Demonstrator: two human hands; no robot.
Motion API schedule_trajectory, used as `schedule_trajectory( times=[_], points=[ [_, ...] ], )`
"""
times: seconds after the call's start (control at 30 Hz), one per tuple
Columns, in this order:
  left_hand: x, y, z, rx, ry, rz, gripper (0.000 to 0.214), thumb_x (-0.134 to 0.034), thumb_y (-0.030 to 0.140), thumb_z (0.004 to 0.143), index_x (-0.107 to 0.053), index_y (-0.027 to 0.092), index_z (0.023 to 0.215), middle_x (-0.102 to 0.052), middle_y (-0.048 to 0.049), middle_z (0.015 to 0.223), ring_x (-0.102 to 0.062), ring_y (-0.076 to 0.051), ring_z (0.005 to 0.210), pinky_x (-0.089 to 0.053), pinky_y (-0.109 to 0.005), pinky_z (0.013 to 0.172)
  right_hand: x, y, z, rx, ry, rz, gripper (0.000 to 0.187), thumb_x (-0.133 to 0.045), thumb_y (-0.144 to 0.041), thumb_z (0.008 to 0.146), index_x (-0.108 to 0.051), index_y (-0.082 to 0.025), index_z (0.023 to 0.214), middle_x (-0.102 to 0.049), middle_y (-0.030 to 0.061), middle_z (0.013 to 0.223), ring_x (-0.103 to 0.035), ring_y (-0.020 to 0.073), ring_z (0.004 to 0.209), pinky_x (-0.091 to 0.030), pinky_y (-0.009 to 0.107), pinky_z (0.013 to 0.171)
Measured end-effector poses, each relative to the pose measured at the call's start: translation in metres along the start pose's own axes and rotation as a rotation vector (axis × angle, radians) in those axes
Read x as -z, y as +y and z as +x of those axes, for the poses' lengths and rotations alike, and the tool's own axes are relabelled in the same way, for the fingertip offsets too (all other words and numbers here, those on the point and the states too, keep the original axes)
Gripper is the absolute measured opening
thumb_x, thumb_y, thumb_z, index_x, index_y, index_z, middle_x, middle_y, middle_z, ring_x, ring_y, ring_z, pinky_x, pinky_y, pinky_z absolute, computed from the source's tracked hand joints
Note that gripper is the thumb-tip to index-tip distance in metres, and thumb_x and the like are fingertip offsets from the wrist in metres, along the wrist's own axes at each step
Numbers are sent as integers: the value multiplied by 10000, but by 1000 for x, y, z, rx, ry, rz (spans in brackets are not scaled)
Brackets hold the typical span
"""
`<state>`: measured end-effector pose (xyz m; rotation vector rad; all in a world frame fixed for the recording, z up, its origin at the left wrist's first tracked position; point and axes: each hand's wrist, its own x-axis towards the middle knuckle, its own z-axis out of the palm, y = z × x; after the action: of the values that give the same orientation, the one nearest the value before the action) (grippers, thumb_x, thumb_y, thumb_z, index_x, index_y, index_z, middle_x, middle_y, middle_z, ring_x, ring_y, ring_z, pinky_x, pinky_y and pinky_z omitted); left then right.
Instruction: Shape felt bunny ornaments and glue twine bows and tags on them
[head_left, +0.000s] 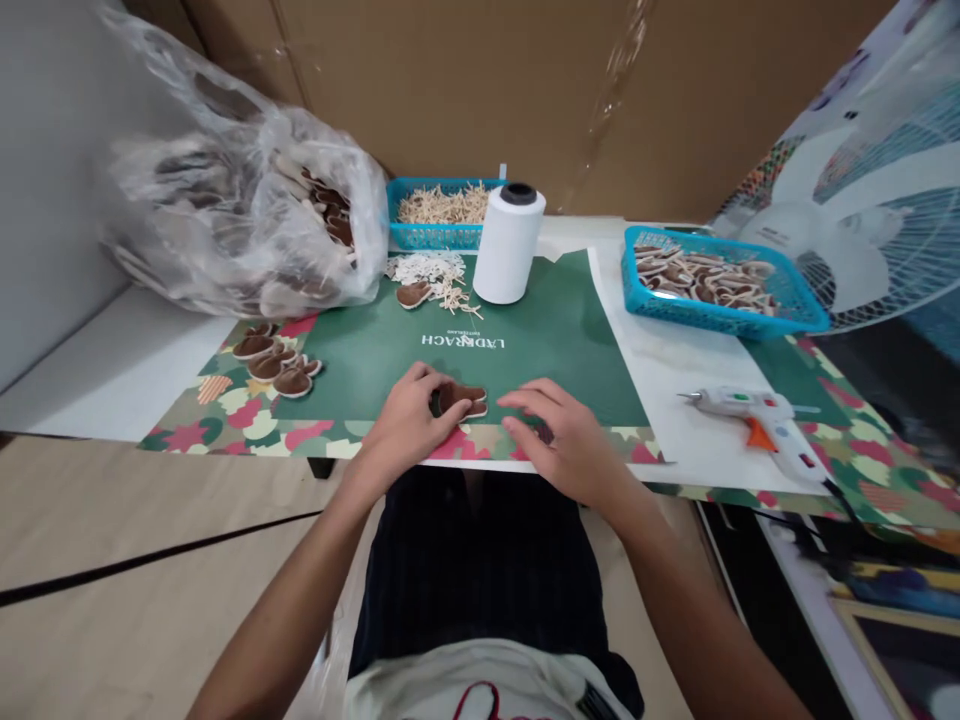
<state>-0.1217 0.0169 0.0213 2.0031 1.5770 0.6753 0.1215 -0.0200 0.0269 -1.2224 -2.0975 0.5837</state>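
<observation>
My left hand (409, 415) rests on the near edge of the green paper mat (555, 340), its fingers pinched on a small brown cut-out piece (465, 398) that lies flat. A little to the right, my right hand (559, 430) lies on the mat with its fingers curled down and slightly apart; nothing shows in it. A small pile of similar brown pieces (274, 362) sits to the left of my left hand.
A white thread spool (508, 243) stands at the mat's far side, beside loose pale strips (435, 272). Two blue baskets (780, 310) (396, 205) hold pieces and strips. A clear plastic bag (247, 210) is far left; a glue gun (757, 415) and a fan (885, 200) are right.
</observation>
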Motion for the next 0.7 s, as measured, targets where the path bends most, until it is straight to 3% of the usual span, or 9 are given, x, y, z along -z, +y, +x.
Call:
schedule_trajectory(
  times=[0.1,0.23,0.4,0.57,0.7],
  points=[
    [-19,2,-11,-122,85,39,337,-646,402,958,-707,169,1193,-641,-107,1127,-648,-259,1079,-542,-421,1014,-17,11,7,179,-102,30,299,-519,-265,1070,-638,-225,1342,-659,101,1332,-623,239,1207,-490,398,1043],
    [-14,-3,-11,-219,37,6,362,-565,375,1021,-657,199,1323,-639,-108,1239,-607,-252,1169,-502,-427,1075,-22,17,14,174,-187,-83,353,-500,-287,1084,-609,-226,1415,-658,95,1363,-611,255,1141,-494,449,1036],
    [1,-1,-5,-245,-160,-19,318,-643,403,961,-671,232,1228,-631,-90,1276,-592,-268,1172,-513,-445,1037,-22,17,17,188,-218,-170,368,-490,-281,1073,-603,-217,1417,-654,117,1360,-588,275,1090,-509,469,986],
    [3,0,4,-201,-215,-90,273,-689,298,861,-642,220,1118,-636,-68,1175,-595,-252,1098,-520,-409,939,-23,17,20,196,-254,-216,355,-484,-283,1070,-620,-239,1394,-650,110,1339,-588,271,1060,-503,450,926],
    [4,1,8,-166,-225,-94,259,-704,350,856,-631,222,1069,-619,-55,1121,-564,-249,1071,-500,-399,919,-24,19,23,209,-242,-208,340,-517,-265,1042,-655,-218,1349,-647,119,1290,-567,279,1060,-511,461,940]
  ],
)
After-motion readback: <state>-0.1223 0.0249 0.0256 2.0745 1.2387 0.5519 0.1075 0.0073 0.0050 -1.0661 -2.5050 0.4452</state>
